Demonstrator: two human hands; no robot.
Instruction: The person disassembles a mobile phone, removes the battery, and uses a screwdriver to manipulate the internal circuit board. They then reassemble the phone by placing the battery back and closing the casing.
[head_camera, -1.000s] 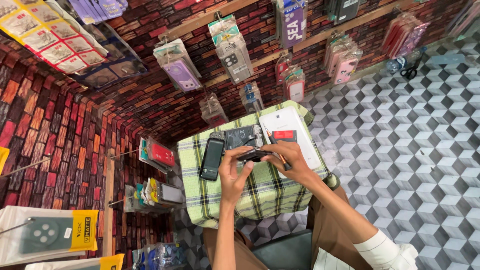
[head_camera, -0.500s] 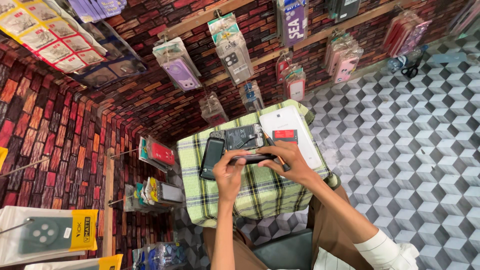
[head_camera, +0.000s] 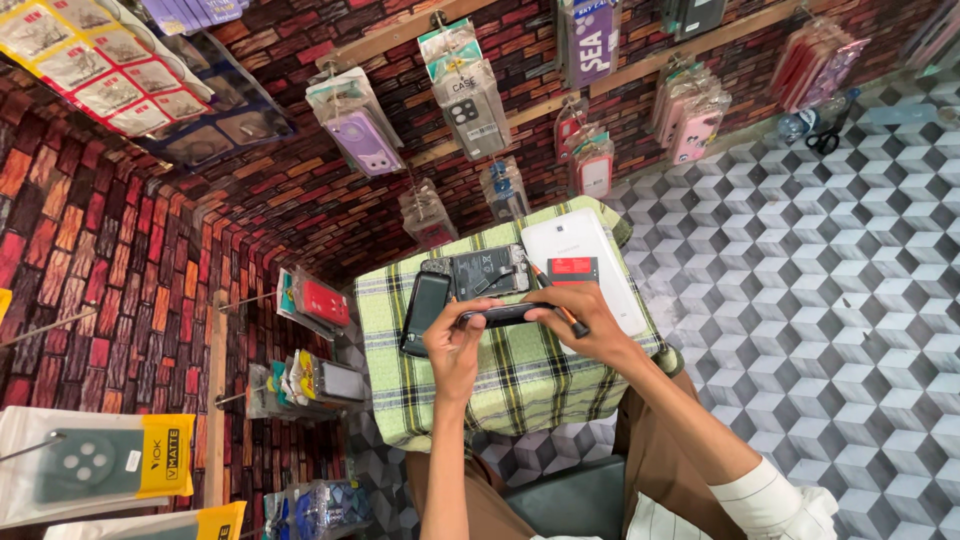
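Note:
My left hand (head_camera: 455, 345) and my right hand (head_camera: 585, 325) together hold a dark phone (head_camera: 505, 315) edge-on above a small table covered with a green checked cloth (head_camera: 500, 385). My right hand also grips a thin tool with an orange handle (head_camera: 560, 305) against the phone. On the cloth beyond the hands lie a black phone part with a dark screen (head_camera: 425, 310), an opened phone showing its battery (head_camera: 488, 270), and a white tablet-sized back cover with a red sticker (head_camera: 585, 265).
Packaged phone cases (head_camera: 460, 95) hang on a brick-patterned wall behind the table. More packaged items (head_camera: 310, 300) hang at the left. The floor (head_camera: 830, 300) has a grey cube pattern. Scissors (head_camera: 825, 135) lie far right near the wall.
The hands and the held phone have shifted slightly on the table; the phone now sits more edge-on between both hands. The parts on the cloth have not moved.

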